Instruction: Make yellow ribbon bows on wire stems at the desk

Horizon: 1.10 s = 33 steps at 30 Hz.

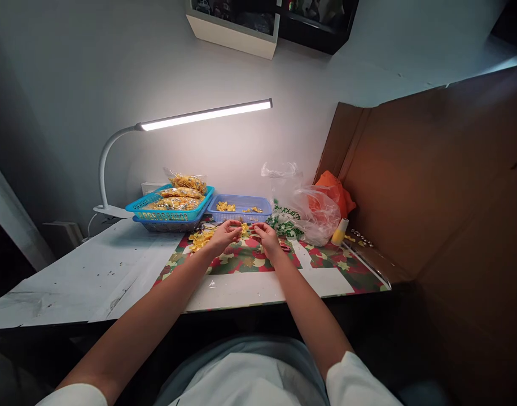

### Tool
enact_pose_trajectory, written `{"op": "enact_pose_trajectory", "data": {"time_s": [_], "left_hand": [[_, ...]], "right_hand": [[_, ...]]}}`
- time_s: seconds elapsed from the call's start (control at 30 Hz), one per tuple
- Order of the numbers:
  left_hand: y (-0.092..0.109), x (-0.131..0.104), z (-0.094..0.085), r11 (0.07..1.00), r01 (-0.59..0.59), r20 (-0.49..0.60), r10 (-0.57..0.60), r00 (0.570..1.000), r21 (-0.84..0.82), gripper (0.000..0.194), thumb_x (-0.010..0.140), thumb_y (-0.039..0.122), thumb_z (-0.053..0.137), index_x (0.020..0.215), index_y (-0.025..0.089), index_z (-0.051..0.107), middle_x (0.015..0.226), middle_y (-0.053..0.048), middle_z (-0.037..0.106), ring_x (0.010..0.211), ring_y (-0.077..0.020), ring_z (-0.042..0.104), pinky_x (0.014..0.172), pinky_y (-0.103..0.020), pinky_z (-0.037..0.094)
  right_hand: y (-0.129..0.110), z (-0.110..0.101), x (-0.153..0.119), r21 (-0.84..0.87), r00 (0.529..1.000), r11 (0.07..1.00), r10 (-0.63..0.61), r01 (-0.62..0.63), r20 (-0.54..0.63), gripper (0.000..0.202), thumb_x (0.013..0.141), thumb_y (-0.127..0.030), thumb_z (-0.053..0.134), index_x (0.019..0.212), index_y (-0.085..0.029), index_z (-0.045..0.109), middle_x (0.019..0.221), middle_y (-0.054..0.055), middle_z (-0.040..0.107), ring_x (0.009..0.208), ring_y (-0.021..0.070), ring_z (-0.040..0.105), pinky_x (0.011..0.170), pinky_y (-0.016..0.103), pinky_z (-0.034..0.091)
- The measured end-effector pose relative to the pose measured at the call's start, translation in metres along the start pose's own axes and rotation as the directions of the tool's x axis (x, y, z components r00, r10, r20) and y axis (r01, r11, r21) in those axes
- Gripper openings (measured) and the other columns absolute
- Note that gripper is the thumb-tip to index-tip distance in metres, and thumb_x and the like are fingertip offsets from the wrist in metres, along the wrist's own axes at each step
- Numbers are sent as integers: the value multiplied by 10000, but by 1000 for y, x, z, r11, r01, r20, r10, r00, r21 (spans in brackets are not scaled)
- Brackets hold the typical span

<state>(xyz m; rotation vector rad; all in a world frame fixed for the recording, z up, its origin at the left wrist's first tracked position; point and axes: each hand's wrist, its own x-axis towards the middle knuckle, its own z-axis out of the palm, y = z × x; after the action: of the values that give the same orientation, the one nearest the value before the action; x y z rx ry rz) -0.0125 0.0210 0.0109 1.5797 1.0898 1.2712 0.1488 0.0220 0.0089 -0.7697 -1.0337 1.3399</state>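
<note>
Close together over the patterned cloth, my two hands are at work, fingers pinched. A small yellow piece point(244, 228), petal-like, shows between them, at the fingertips of my left hand point(227, 234). My right hand point(267, 235) is closed in a pinch just right of that piece; what it grips is too small to make out. Beside my left hand lies a loose pile of similar yellow pieces point(198, 241). Behind both hands, a shallow purple-blue basket point(240, 217) contains two small heaps of yellow pieces.
Stacked baskets, a turquoise one point(169, 215) on top, carry clear bags of yellow pieces point(180, 193) at left. A desk lamp point(205, 115) arches overhead. Plastic bags point(313, 217) and a white-and-yellow spool-like cylinder point(340, 232) stand right, before a tall cardboard panel point(432, 169).
</note>
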Motion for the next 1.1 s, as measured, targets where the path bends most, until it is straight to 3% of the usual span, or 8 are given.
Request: {"op": "enact_pose_trajectory", "data": {"time_s": [0.1, 0.17, 0.3, 0.43, 0.7, 0.8, 0.9, 1.1], "left_hand": [[1, -2, 3, 980, 21, 11, -19, 1000, -196, 553, 563, 522, 790, 881, 200, 473, 629, 59, 560, 564, -103, 562, 619, -267, 485], [2, -3, 3, 970, 13, 18, -9, 1000, -243, 532, 558, 480, 812, 853, 199, 470, 651, 58, 581, 583, -99, 578, 643, -272, 503], [5, -6, 4, 974, -1, 57, 15, 998, -226, 483, 581, 453, 816, 818, 186, 490, 701, 39, 609, 623, -100, 597, 594, -233, 498], [9, -9, 6, 981, 8, 90, 10, 996, -196, 456, 593, 431, 815, 814, 182, 503, 696, 26, 624, 627, -114, 601, 546, -219, 480], [12, -13, 6, 986, 23, 98, -7, 995, -163, 453, 554, 399, 841, 871, 171, 612, 778, -13, 650, 695, -145, 620, 553, -228, 497], [8, -12, 6, 959, 188, 111, -168, 980, -211, 410, 567, 355, 846, 868, 168, 641, 748, -4, 645, 602, -117, 607, 503, -205, 476], [4, -7, 6, 856, 414, 168, -379, 910, -310, 302, 619, 271, 817, 820, 159, 622, 677, 0, 629, 499, -94, 578, 439, -185, 455], [6, -3, 2, 791, 480, 224, -425, 877, -379, 97, 714, 202, 699, 744, 149, 624, 743, -59, 663, 583, -125, 631, 517, -213, 539]], "right_hand": [[3, 0, 2, -53, 999, 998, -45, 44, -16, 129, 648, -245, 751, 703, -183, 652, 882, 6, 681, 728, 94, 588, 614, 188, 482], [5, 0, 2, -74, 999, 997, -36, 36, 6, 147, 633, -262, 759, 707, -183, 659, 857, 5, 674, 719, 99, 583, 626, 201, 479], [5, -1, 1, -108, 998, 993, -37, 43, 58, 157, 653, -287, 748, 745, -179, 681, 752, -6, 668, 693, 105, 583, 647, 219, 466], [4, -2, 0, -118, 998, 991, -63, 64, 14, 119, 678, -276, 721, 735, -179, 683, 707, -19, 661, 637, 95, 563, 624, 216, 452], [4, 0, -3, -145, 993, 983, -107, 114, 60, 41, 690, -218, 683, 715, -186, 691, 723, -4, 697, 694, 127, 612, 676, 242, 478], [3, 2, -6, -207, 980, 958, -186, 197, 74, 43, 699, -177, 658, 691, -195, 696, 721, -3, 696, 707, 142, 618, 717, 265, 489], [0, 4, -9, -282, 970, 928, -230, 244, 83, 101, 717, -144, 632, 678, -203, 704, 704, -4, 685, 694, 149, 613, 723, 277, 488], [-3, 8, -13, -298, 966, 919, -247, 257, 69, 146, 713, -107, 608, 664, -208, 701, 713, -6, 687, 712, 154, 624, 731, 277, 494]]}}
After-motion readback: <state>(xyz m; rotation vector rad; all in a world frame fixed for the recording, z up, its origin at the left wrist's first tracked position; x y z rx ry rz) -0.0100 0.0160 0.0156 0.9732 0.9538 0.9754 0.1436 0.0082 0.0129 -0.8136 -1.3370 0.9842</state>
